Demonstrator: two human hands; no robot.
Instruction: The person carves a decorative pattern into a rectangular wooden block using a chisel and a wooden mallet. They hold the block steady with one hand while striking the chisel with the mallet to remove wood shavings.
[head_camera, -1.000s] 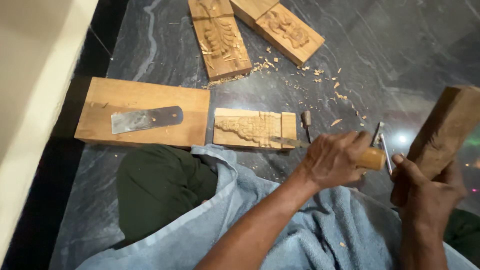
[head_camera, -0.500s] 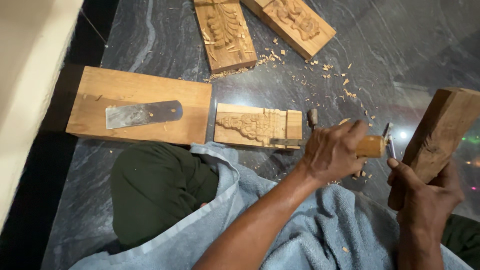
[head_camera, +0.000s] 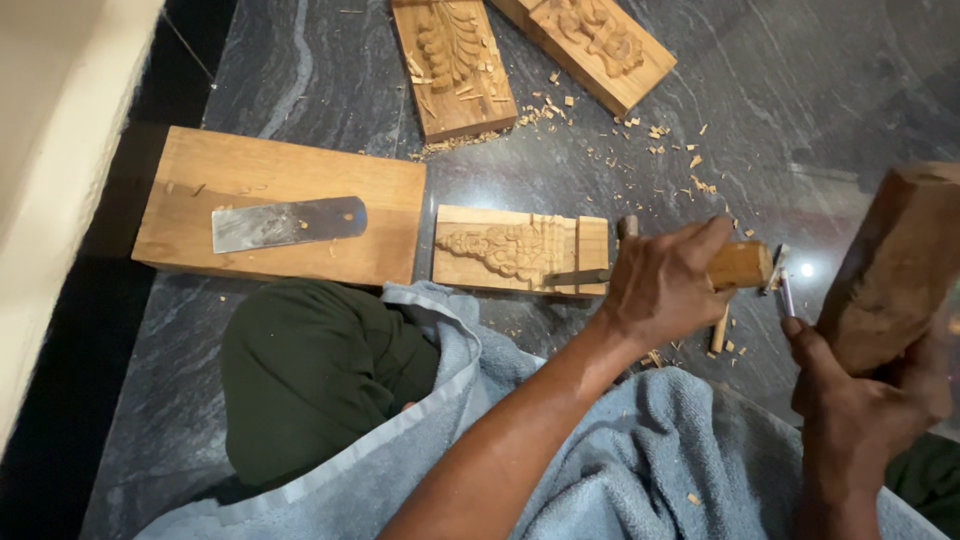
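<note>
— Chisel (head_camera: 640, 272) first: where is it?
— In the left hand (head_camera: 665, 285). The grip is clenched round its wooden handle, whose butt pokes out to the right of the fist. The metal blade runs left from under the palm and its tip rests on the carved block (head_camera: 520, 250).
— And the block?
— Flat on the dark stone floor (head_camera: 820, 110), just beyond the person's lap. A leaf-like relief is cut in its middle; the right end is plainer.
— The other hand?
— The right hand (head_camera: 865, 420) is at the right edge, its grip closed on the lower end of a thick wooden mallet (head_camera: 895, 265), which is held up and tilted, apart from the chisel's butt.
— Anything between the two hands?
— A thin metal tool (head_camera: 782, 290) lies on the floor there, beside a small stick of wood; I cannot tell what kind of tool.
— What else lies about?
— Left of the carved block, touching or nearly so, a plain plank (head_camera: 290, 170) with a flat metal blade (head_camera: 285, 222) lying on it. Farther off, two more carved boards (head_camera: 455, 65) at the top, with chips (head_camera: 650, 130) scattered round them.
— The lap?
— A blue towel (head_camera: 640, 450) is spread over it, and a knee (head_camera: 310, 370) in dark green cloth shows to its left.
</note>
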